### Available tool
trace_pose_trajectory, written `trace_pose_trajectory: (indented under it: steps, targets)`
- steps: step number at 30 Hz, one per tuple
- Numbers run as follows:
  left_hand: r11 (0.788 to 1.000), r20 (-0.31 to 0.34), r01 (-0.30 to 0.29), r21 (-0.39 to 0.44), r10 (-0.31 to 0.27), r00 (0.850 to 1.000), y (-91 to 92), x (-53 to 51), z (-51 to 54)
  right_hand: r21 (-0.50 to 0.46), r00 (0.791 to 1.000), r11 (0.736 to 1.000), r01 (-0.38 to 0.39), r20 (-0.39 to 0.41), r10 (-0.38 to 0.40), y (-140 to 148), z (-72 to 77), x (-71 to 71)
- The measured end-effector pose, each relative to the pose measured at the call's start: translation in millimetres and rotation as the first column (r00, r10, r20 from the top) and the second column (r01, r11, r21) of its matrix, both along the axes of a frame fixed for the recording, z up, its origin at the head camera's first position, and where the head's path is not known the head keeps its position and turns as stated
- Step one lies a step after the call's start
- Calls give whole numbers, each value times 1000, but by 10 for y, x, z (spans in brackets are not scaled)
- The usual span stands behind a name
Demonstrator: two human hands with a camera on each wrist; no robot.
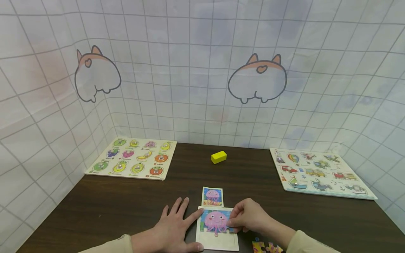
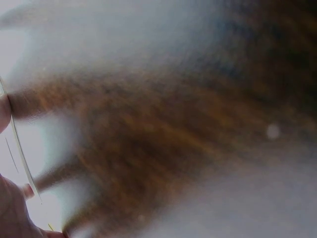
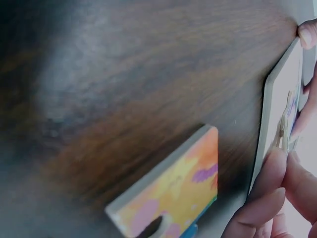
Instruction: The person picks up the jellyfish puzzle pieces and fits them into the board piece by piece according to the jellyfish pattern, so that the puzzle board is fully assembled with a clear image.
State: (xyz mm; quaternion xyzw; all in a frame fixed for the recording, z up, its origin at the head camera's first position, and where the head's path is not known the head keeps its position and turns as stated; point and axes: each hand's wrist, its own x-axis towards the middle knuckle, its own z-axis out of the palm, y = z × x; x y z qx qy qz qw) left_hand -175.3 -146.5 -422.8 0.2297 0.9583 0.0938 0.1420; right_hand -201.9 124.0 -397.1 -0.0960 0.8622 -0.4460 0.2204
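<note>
A white puzzle frame [image 1: 218, 243] lies on the dark table, its upper part filled with pieces showing a pink jellyfish [image 1: 216, 220]; the lower part is bare. My left hand [image 1: 171, 226] lies spread, with index finger and thumb touching the frame's left edge. At the frame's right side my right hand [image 1: 251, 216] pinches a puzzle piece [image 3: 283, 129], mostly hidden by the fingers. Just above the frame sits a small jellyfish picture card [image 1: 212, 196]. Loose pieces [image 1: 267, 247] lie below my right forearm; one yellow-orange piece [image 3: 183, 183] shows large in the right wrist view.
A yellow block [image 1: 219, 157] stands further back on the table. The fruit puzzle board [image 1: 131, 158] is at the back left, and a vehicle puzzle board [image 1: 321, 172] at the back right. Patterned white cloth [image 1: 202, 70] hangs around the table.
</note>
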Motion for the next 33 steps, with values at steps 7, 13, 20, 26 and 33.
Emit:
trace_pose_trajectory:
  steps: [7, 13, 20, 26, 33]
  targets:
    - [1000, -6, -5, 11, 5, 1000, 7, 19, 21, 86, 998, 996, 21, -53, -16, -51, 13, 3]
    - [1000, -8, 0, 12, 0, 1000, 3, 15, 16, 127, 996, 991, 48, -80, -38, -75, 17, 12]
    - [1000, 7, -1, 12, 1, 1000, -5, 7, 19, 152, 996, 987, 51, -81, -39, -96, -14, -5]
    - [1000, 29, 0, 6, -1, 1000, -5, -15, 9, 194, 994, 979, 71, -99, -52, -116, -42, -13]
    - [1000, 18, -2, 8, 2, 1000, -9, -19, -6, 217, 992, 972, 88, -111, -65, -141, -43, -5]
